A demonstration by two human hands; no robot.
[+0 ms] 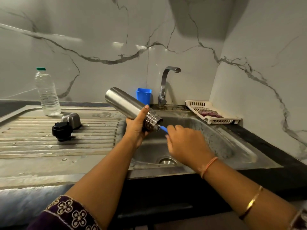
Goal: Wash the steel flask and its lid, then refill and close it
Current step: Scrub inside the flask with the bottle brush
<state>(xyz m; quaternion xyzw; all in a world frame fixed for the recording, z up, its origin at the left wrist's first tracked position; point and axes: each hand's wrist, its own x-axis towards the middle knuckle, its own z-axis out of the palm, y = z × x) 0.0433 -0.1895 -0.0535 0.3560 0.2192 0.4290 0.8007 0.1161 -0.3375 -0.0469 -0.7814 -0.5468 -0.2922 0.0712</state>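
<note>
Steel flask (126, 103), gripped near its neck by the left hand (135, 128), is held over the left edge of the sink (216, 135), long axis slanting down-right, mouth met by a blue handle (163, 129) pinched in the right hand (184, 143).

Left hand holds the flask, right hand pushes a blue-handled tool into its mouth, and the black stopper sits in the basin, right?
Not quite: the head view shows the black stopper on the drainboard, beside the steel cap.
</note>
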